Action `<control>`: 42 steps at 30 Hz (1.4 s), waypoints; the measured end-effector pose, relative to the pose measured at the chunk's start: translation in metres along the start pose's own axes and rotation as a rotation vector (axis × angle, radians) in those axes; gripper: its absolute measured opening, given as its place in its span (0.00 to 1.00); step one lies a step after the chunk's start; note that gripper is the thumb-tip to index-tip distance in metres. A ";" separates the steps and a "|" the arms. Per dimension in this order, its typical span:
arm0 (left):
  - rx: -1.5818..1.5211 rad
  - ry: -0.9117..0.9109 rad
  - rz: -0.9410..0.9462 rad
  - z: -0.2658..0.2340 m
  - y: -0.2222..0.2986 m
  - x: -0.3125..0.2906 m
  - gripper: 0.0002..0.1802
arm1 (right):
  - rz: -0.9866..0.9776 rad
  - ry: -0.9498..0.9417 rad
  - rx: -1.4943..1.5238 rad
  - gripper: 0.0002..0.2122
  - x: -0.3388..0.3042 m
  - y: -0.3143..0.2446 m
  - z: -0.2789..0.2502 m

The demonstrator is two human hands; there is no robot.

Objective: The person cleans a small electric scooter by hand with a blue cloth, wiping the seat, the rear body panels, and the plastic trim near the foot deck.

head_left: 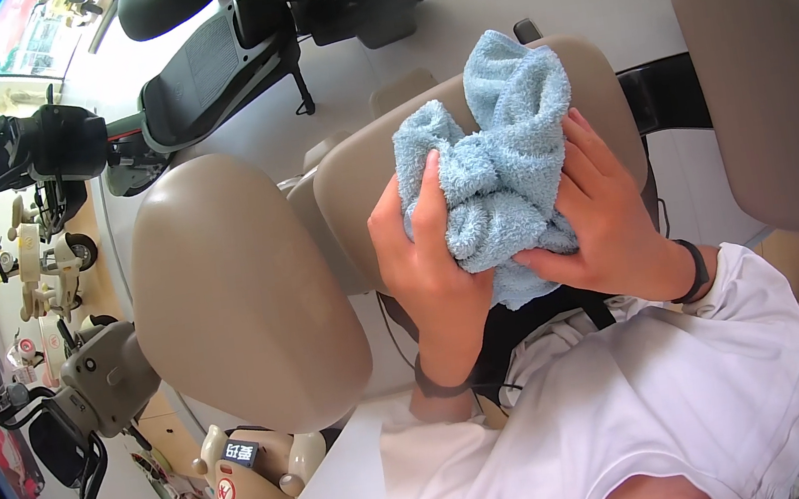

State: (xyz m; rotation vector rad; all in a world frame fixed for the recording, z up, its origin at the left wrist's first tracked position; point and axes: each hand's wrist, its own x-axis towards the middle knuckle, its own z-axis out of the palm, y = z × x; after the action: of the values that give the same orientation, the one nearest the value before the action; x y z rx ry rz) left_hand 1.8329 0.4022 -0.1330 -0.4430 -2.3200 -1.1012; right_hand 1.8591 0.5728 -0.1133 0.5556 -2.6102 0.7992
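A light blue towel (pixel 494 161) is bunched into a crumpled bundle over a beige padded seat (pixel 362 194). My left hand (pixel 431 260) grips its left side, with fingers pressed along the cloth. On the right side, my right hand (pixel 607 212) is closed round the towel, its thumb near the lower middle. One thick fold sticks up at the far end of the bundle, and a loose end hangs between my wrists. Both wrists wear dark bands. Parts of the fingers are hidden by the cloth.
Beside the seat are a large beige pad (pixel 234 291) on the left and another beige pad (pixel 757 91) on the right. A black scooter (pixel 206 83) stands beyond at the upper left. Handlebars (pixel 87 402) and a beige scooter (pixel 267 469) are at the lower left.
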 end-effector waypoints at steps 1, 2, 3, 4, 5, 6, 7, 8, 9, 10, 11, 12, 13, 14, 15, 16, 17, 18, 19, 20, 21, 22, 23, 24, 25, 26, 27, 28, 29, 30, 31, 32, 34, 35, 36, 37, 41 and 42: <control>-0.016 0.020 -0.007 -0.001 -0.001 -0.002 0.35 | 0.000 -0.001 0.000 0.33 0.002 -0.002 0.001; 0.013 0.013 -0.019 -0.004 -0.002 -0.003 0.36 | -0.011 -0.004 0.017 0.34 0.005 -0.004 0.001; 0.014 0.015 -0.020 -0.008 -0.002 -0.003 0.36 | -0.025 -0.007 0.035 0.34 0.007 -0.006 0.002; 0.045 0.022 -0.034 -0.011 -0.003 -0.003 0.36 | -0.027 -0.008 0.034 0.34 0.009 -0.007 0.002; 0.075 0.028 -0.049 -0.012 -0.003 -0.003 0.36 | -0.030 -0.023 0.033 0.34 0.010 -0.008 0.002; 0.062 0.016 -0.070 -0.015 -0.002 -0.004 0.37 | -0.038 -0.041 0.037 0.34 0.011 -0.009 0.004; 0.067 0.020 -0.075 -0.015 -0.002 -0.005 0.37 | -0.044 -0.045 0.041 0.34 0.011 -0.008 0.005; 0.040 0.024 -0.065 -0.013 -0.002 -0.005 0.38 | -0.032 -0.038 0.057 0.34 0.010 -0.006 0.005; 0.015 0.030 -0.058 -0.014 -0.002 -0.007 0.39 | -0.022 -0.034 0.073 0.33 0.009 -0.005 0.006; 0.002 -0.014 -0.052 -0.016 -0.003 -0.010 0.43 | -0.029 -0.041 0.080 0.33 0.007 -0.005 0.006; 0.010 -0.009 -0.061 -0.018 -0.005 -0.015 0.43 | -0.029 -0.034 0.072 0.33 0.005 -0.004 0.007; -0.023 0.003 -0.029 -0.019 -0.007 -0.020 0.44 | -0.027 -0.028 0.064 0.33 0.002 -0.003 0.007; -0.056 0.015 0.003 -0.021 -0.009 -0.026 0.46 | -0.033 -0.037 0.072 0.33 0.001 -0.003 0.007; -0.075 -0.029 0.003 -0.025 -0.011 -0.034 0.47 | -0.037 -0.027 0.065 0.33 -0.001 -0.003 0.006; -0.072 -0.026 -0.002 -0.028 -0.015 -0.042 0.47 | -0.038 -0.013 0.052 0.33 -0.002 -0.002 0.006; -0.110 -0.047 0.004 -0.031 -0.020 -0.050 0.47 | -0.041 -0.018 0.055 0.33 -0.004 -0.001 0.007; -0.148 -0.068 0.011 -0.032 -0.024 -0.055 0.47 | -0.034 -0.012 0.049 0.33 -0.005 0.000 0.007; -0.144 -0.067 0.003 -0.035 -0.024 -0.055 0.47 | -0.026 -0.009 0.048 0.33 -0.007 -0.001 0.008; -0.120 -0.073 0.018 -0.037 -0.024 -0.054 0.46 | -0.027 -0.015 0.053 0.33 -0.008 -0.001 0.009; -0.098 -0.079 0.033 -0.038 -0.023 -0.053 0.45 | -0.018 -0.015 0.057 0.33 -0.009 -0.001 0.010; -0.092 -0.075 0.028 -0.038 -0.022 -0.052 0.45 | -0.014 -0.014 0.062 0.33 -0.009 -0.001 0.011; -0.088 -0.076 0.018 -0.038 -0.021 -0.052 0.44 | -0.019 -0.019 0.066 0.33 -0.009 -0.001 0.011; -0.085 -0.078 0.009 -0.036 -0.020 -0.051 0.43 | -0.018 -0.031 0.065 0.33 -0.009 -0.001 0.011; -0.098 -0.050 0.016 -0.034 -0.018 -0.049 0.42 | -0.013 -0.041 0.059 0.33 -0.009 -0.001 0.011; -0.098 -0.048 0.013 -0.033 -0.019 -0.049 0.42 | -0.013 -0.044 0.058 0.33 -0.009 -0.001 0.010; -0.121 -0.036 0.015 -0.033 -0.019 -0.048 0.43 | -0.013 -0.051 0.063 0.33 -0.010 -0.001 0.009; -0.145 -0.025 0.016 -0.032 -0.020 -0.047 0.44 | -0.011 -0.059 0.068 0.33 -0.011 -0.001 0.009; -0.145 -0.026 0.013 -0.030 -0.020 -0.045 0.44 | -0.011 -0.062 0.068 0.33 -0.013 0.000 0.009; -0.155 -0.017 0.024 -0.029 -0.019 -0.042 0.44 | -0.006 -0.063 0.067 0.33 -0.014 0.001 0.009; -0.168 -0.011 0.036 -0.027 -0.019 -0.039 0.44 | 0.002 -0.063 0.064 0.33 -0.015 0.002 0.009; -0.171 -0.015 0.035 -0.026 -0.017 -0.035 0.44 | 0.007 -0.064 0.062 0.33 -0.015 0.002 0.009; -0.176 -0.032 0.025 -0.025 -0.014 -0.031 0.46 | -0.002 -0.061 0.059 0.33 -0.014 0.002 0.007; -0.180 -0.055 0.017 -0.021 -0.013 -0.024 0.47 | -0.006 -0.054 0.058 0.33 -0.012 0.003 0.007; -0.167 -0.045 0.023 -0.019 -0.014 -0.021 0.48 | 0.003 -0.058 0.082 0.32 -0.012 0.004 0.006; -0.160 -0.037 0.032 -0.016 -0.013 -0.017 0.48 | 0.015 -0.060 0.102 0.32 -0.011 0.004 0.005; -0.167 -0.046 0.036 -0.015 -0.013 -0.014 0.48 | 0.025 -0.056 0.098 0.32 -0.011 0.006 0.002; -0.142 -0.036 0.086 -0.011 -0.014 0.000 0.42 | 0.025 -0.073 0.134 0.31 -0.008 0.012 -0.005; -0.120 0.001 0.098 -0.009 -0.016 0.003 0.38 | 0.022 -0.082 0.165 0.31 -0.007 0.013 -0.005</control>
State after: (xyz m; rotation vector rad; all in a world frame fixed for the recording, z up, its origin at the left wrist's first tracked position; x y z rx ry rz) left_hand 1.8260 0.3853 -0.1361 -0.5946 -2.2136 -1.1967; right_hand 1.8599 0.5872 -0.1185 0.6185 -2.6437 1.0254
